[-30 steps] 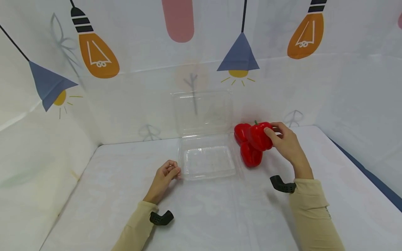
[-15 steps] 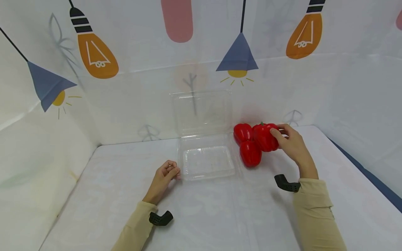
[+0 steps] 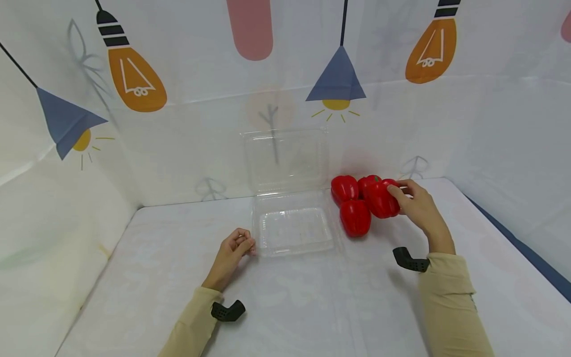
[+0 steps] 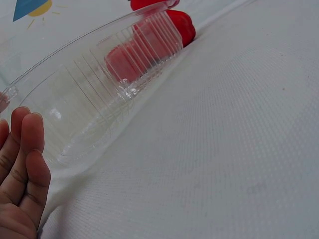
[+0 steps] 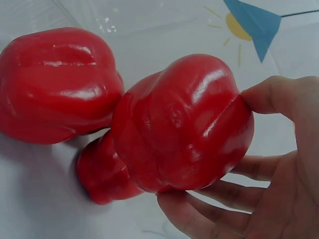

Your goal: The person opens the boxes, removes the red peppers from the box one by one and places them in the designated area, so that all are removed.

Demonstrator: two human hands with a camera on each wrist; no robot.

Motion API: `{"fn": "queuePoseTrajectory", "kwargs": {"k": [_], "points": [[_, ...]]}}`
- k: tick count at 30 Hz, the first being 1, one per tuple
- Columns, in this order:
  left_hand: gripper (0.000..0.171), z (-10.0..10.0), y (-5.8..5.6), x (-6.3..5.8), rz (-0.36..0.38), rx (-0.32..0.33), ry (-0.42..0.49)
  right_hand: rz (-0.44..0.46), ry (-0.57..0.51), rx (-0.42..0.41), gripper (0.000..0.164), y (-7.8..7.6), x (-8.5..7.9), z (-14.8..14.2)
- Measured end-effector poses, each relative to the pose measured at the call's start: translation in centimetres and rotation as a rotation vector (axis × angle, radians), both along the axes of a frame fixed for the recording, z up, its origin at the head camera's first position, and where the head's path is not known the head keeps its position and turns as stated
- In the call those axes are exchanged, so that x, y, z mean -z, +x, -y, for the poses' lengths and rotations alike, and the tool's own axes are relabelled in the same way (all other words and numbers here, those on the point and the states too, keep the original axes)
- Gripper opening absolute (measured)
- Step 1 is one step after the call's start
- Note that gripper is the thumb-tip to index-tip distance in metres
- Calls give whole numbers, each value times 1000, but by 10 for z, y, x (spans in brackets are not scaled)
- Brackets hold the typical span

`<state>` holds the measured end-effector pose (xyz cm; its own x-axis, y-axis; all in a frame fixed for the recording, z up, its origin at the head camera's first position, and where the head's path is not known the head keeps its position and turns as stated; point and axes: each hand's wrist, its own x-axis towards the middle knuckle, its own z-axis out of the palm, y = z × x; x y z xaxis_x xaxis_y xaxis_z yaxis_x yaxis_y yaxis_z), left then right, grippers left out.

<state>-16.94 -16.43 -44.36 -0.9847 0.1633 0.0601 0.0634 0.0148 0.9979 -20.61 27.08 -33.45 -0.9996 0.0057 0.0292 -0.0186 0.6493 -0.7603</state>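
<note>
My right hand (image 3: 417, 203) grips a glossy red bell pepper (image 3: 382, 199), thumb on one side and fingers on the other. In the right wrist view this pepper (image 5: 184, 124) tilts, with its lobed side toward the camera. Beside it are three more red bell peppers: one in front (image 3: 355, 218), one at the back left (image 3: 344, 189) and one partly hidden behind the held pepper (image 3: 368, 182). A clear plastic clamshell box (image 3: 294, 246) stands left of them, lid raised. My left hand (image 3: 233, 254) pinches the box's left rim near the front corner; its other fingers (image 4: 33, 132) curl beside the wall.
The raised clear lid (image 3: 287, 161) leans up against the printed back curtain (image 3: 192, 144). White cloth covers the table (image 3: 285, 307). Its back edge meets the curtain just behind the peppers.
My right hand has moved right and slightly down with the pepper, away from the other peppers on its left. A pepper behind it shows more now. The left hand stays at the box rim.
</note>
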Motion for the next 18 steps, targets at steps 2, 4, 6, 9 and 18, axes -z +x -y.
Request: {"fn": "queuePoseTrajectory", "kwargs": {"k": [2, 4, 6, 9, 18], "points": [[27, 0, 0, 0, 3, -2, -1, 7, -1, -2, 66, -1, 1, -1], [27, 0, 0, 0, 3, -3, -1, 14, 1, -4, 66, -1, 2, -2], [26, 0, 0, 1, 3, -3, 0, 22, 2, -5, 66, -1, 2, -3], [26, 0, 0, 1, 2, -1, -1, 34, 3, -4, 67, -1, 3, -5], [29, 1, 0, 1, -1, 7, 7, 73, 12, 10, 72, -1, 6, -8]]}}
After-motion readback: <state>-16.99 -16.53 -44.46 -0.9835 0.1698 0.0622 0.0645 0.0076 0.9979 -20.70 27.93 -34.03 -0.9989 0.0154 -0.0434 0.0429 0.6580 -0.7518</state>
